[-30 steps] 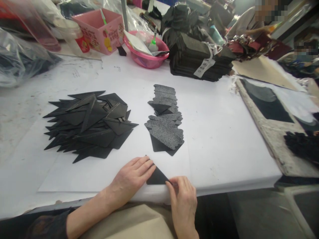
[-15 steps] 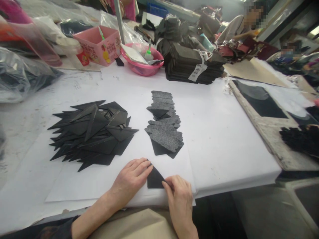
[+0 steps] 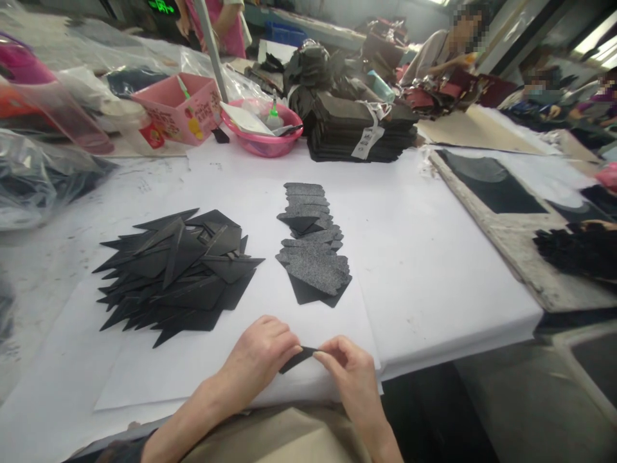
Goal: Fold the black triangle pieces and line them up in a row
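Observation:
A small black leather-like piece [image 3: 297, 359] is pinched between both hands at the table's front edge. My left hand [image 3: 267, 350] grips its upper left side, thumb and fingers together. At its right end, my right hand [image 3: 348, 364] pinches it between thumb and fingertips. Beyond my hands lies an overlapping row of grey-speckled black pieces [image 3: 315, 267], with a folded black piece [image 3: 303, 222] on top. A heap of folded, pointed black pieces [image 3: 178, 270] lies to the left of that row.
White paper [image 3: 409, 257] covers the table. At the back stand a pink box [image 3: 187, 109], a pink basin [image 3: 260, 145] with a green-tipped bottle, and a tied stack of dark pieces [image 3: 357, 132]. A worn board [image 3: 486, 225] lies at the right. Other people work farther back.
The black piece has been turned and now shows as a narrower shape between my fingers. My left hand has come down and right, nearer the right hand. The view has shifted slightly.

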The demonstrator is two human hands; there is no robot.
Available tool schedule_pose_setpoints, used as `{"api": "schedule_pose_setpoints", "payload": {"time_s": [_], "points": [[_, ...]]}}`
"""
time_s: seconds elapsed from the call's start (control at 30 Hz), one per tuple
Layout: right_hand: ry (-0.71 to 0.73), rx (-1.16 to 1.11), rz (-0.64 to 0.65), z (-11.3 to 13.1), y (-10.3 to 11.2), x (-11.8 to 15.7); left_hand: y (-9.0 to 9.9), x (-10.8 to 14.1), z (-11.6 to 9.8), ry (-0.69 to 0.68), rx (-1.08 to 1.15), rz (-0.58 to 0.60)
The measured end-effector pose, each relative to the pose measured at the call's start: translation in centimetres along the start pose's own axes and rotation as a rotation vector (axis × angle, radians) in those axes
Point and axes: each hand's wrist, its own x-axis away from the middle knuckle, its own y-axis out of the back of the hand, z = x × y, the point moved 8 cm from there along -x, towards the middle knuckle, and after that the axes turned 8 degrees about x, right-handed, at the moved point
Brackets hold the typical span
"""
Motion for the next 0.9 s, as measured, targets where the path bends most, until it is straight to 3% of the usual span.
{"api": "schedule_pose_setpoints", "payload": {"time_s": [0.3, 0.5, 0.77, 0.9], "points": [[-0.11, -0.177, 0.081, -1.1, -0.2, -0.6, 0.8, 1.1, 1.7, 0.138, 0.083, 0.018], [-0.162, -0.178, 0.088, -1.6, 0.0, -0.8, 1.9, 2.7, 4.5, 0.346, 0.146, 0.072], [-0.168, -0.209, 0.136, -1.8, -0.4, -0.8, 3.0, 4.9, 7.4, 0.69, 0.446, -0.074], [-0.176, -0.208, 0.134, -2.0, -0.9, -1.3, 3.2, 5.5, 7.8, 0.7, 0.509, -0.093]]}}
